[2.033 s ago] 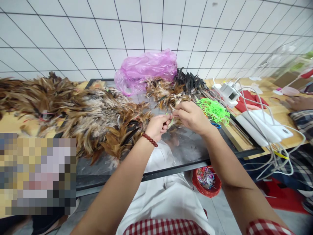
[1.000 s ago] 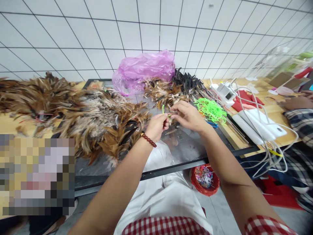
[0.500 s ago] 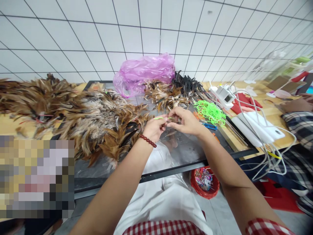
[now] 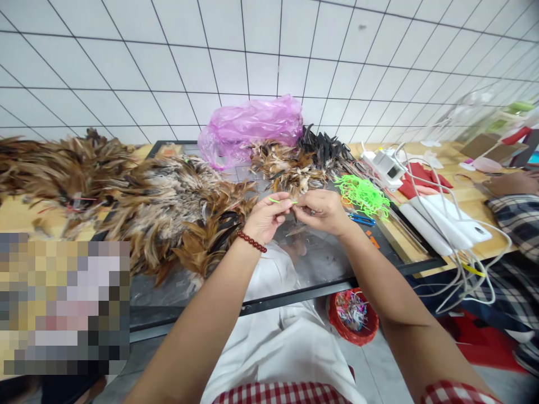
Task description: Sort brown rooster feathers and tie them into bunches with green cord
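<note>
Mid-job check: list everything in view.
Green strand: one, bright green, centre.
Cord pile: one, bright green, right.
Feathers: several piles, brown, pale, black, left and centre.
Tiled wall: one, white, back.
Plastic bag: one, pink, near wall.
Tool: one, blue, beside cord pile.
Adapters: count unclear, white, beyond cord pile.
Cables: several, white, right.
Cloth: count unclear, red, right.
Tabletop: one, dark, centre.
Basket: one, red, below tabletop.
Co-worker's sleeve: one, plaid, far right.
Lap cloth: one, white, lower centre.
Bracelet: one, dark red, left wrist.
Left hand: one, bare, pinching green strand.
Right hand: one, bare, pinching green strand.

one green cord heap (image 4: 363, 195), one red basket (image 4: 357, 338)
</note>
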`<state>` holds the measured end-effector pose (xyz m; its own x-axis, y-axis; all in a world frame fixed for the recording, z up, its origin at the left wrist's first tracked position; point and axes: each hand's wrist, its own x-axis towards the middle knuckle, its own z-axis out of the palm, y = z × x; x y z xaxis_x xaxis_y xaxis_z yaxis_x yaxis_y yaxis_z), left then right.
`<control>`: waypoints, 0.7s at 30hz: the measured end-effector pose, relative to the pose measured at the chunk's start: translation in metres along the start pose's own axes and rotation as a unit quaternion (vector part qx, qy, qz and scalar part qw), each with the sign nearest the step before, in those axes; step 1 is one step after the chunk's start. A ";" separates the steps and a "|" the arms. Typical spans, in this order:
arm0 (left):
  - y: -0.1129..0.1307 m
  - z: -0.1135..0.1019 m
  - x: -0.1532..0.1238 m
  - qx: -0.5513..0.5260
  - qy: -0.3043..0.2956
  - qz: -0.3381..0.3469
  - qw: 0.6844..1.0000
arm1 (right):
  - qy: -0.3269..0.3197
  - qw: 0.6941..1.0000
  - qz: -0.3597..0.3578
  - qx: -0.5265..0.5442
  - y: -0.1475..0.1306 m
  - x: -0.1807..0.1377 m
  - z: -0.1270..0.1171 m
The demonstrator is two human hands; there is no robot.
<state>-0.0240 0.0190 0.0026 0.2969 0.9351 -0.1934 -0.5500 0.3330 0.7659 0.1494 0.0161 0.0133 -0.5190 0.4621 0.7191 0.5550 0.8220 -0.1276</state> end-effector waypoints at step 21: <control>-0.009 0.007 -0.014 0.304 0.096 0.354 0.879 | 0.121 0.977 0.073 0.161 -0.029 0.005 0.018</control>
<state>-0.0172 0.0019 0.0025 -0.1205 0.9046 0.4089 -0.0073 -0.4127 0.9108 0.1192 -0.0001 0.0083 -0.2590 0.5216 0.8130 0.3585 0.8335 -0.4205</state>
